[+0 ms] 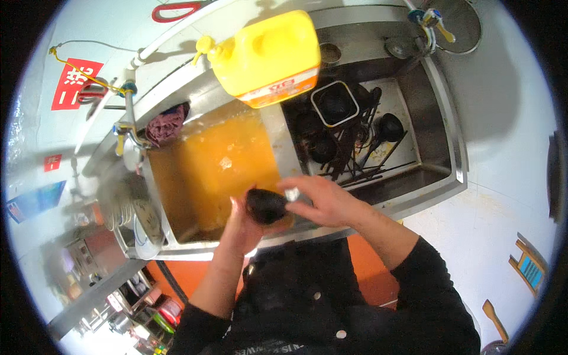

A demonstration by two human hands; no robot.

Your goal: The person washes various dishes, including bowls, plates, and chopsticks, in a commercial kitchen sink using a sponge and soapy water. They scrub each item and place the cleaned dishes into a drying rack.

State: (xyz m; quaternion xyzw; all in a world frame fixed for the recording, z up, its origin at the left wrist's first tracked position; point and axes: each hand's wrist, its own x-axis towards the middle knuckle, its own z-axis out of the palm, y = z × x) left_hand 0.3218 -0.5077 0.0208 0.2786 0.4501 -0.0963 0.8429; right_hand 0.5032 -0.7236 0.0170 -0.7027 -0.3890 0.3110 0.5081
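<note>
My left hand (248,228) holds a small dark bowl (267,207) from below, over the near edge of a sink basin filled with orange-brown water (222,155). My right hand (321,199) is at the bowl's right rim, its fingers around a small pale or metallic thing that is blurred, so I cannot tell what it is. In the right basin lie black bowls (322,148), a black ladle or spoon (390,128), dark chopsticks and a square container with a white rim (335,104).
A yellow plastic jug with a pump (270,57) stands behind the basins. A purple cloth (166,124) lies at the back left corner, beside a faucet (128,128). Plates (148,222) stack at the left. Another faucet (429,33) and a round strainer (459,26) are at the back right.
</note>
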